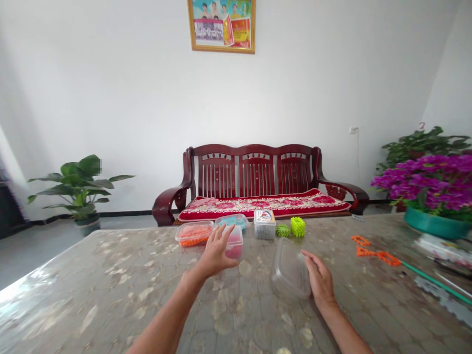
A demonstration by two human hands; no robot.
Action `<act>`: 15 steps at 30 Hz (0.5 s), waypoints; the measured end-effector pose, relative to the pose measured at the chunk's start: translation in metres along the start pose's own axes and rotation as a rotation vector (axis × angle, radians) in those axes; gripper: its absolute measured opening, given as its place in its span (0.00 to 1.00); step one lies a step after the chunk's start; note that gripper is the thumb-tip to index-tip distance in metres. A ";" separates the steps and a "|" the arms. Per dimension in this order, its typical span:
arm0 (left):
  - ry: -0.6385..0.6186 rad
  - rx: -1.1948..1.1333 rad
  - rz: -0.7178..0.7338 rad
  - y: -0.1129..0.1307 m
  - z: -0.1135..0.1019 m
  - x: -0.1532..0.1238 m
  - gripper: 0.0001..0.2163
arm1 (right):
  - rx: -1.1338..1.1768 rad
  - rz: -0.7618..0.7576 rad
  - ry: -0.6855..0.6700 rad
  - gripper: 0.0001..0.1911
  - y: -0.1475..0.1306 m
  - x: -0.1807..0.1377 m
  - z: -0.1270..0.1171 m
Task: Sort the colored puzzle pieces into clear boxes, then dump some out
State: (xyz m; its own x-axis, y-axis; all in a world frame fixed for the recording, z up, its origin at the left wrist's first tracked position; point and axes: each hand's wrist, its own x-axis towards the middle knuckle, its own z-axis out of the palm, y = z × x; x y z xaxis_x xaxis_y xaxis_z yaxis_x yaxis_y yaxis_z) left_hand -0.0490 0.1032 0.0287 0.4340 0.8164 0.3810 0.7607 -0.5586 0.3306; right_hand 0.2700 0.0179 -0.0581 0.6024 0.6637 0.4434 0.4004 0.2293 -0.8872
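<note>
My left hand is wrapped around a small clear box holding red pieces on the patterned table. My right hand grips a clear plastic lid, tilted up from the table just right of the box. Behind the box sit a clear tub of orange pieces and a tub of blue pieces.
A small white box and two spiky green shapes stand at the far edge. Orange pieces and a green stick lie to the right, near a pot of purple flowers. A wooden bench stands beyond the table.
</note>
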 end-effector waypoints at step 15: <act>-0.447 0.151 0.060 -0.033 -0.019 0.072 0.50 | -0.056 -0.113 -0.086 0.17 -0.004 -0.004 0.008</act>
State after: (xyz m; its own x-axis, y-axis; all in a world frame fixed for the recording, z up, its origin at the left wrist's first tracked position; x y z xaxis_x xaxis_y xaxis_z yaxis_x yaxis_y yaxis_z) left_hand -0.0520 0.1773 0.0614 0.6193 0.7848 -0.0241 0.7752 -0.6063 0.1771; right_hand 0.2602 0.0201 -0.0579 0.4905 0.6950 0.5257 0.5022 0.2676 -0.8223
